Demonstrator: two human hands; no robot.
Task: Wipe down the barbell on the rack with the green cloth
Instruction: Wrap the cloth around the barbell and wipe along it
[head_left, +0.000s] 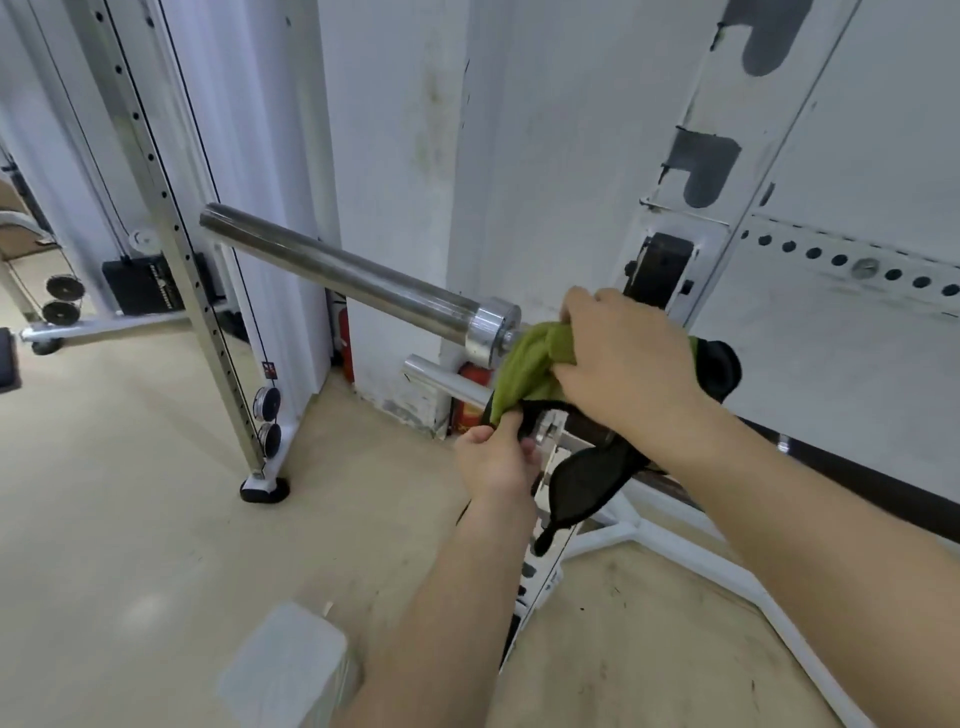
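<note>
The steel barbell (343, 273) lies on the white rack (670, 244), its bare sleeve pointing up and left and ending in a shiny collar. Just right of the collar, the green cloth (524, 364) is bunched around the bar. My right hand (623, 358) is clenched on top of the cloth and hides the bar beneath it. My left hand (496, 452), lower down, pinches the cloth's hanging bottom edge. A black strap (587, 475) dangles under the cloth between my forearms.
A short chrome peg (441, 379) sticks out below the barbell. Red fire extinguishers (470, 397) stand by the wall corner. A cable machine upright (208, 306) with pulleys stands at left. A pale block (291, 670) sits on the floor near me.
</note>
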